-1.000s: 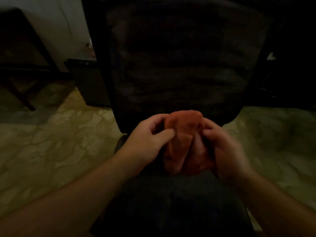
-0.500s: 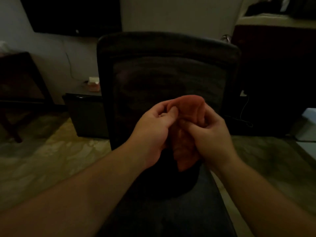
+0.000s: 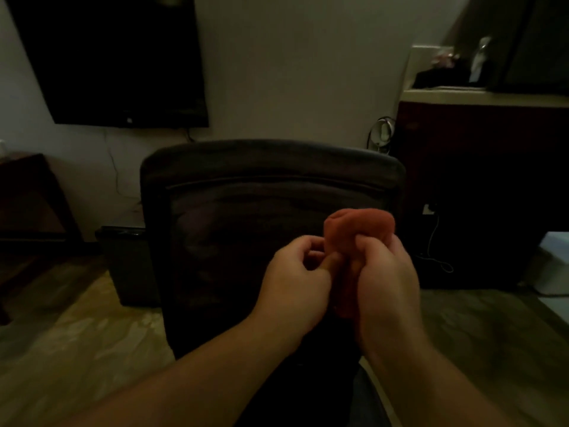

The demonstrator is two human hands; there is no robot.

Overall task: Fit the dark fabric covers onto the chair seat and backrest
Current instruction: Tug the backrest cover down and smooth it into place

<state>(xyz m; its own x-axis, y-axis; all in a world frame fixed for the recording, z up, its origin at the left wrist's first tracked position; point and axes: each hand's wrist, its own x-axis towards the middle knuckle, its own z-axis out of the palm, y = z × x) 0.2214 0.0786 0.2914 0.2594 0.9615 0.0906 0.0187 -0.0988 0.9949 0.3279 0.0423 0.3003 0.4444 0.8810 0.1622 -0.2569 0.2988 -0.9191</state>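
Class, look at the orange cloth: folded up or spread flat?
Bunched, not spread: the orange cloth bulges between the right hand and left hand.

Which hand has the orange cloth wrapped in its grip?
The right hand: its fingers curl round the bunched orange cloth. The left hand sits beside it, only pinching at the cloth's lower edge.

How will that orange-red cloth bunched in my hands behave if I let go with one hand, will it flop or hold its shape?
The orange-red cloth looks soft and floppy: it bulges over the right hand and folds where the left hand pinches it. It would probably droop or unroll from one hand. It also seems light, since fingers alone carry it.
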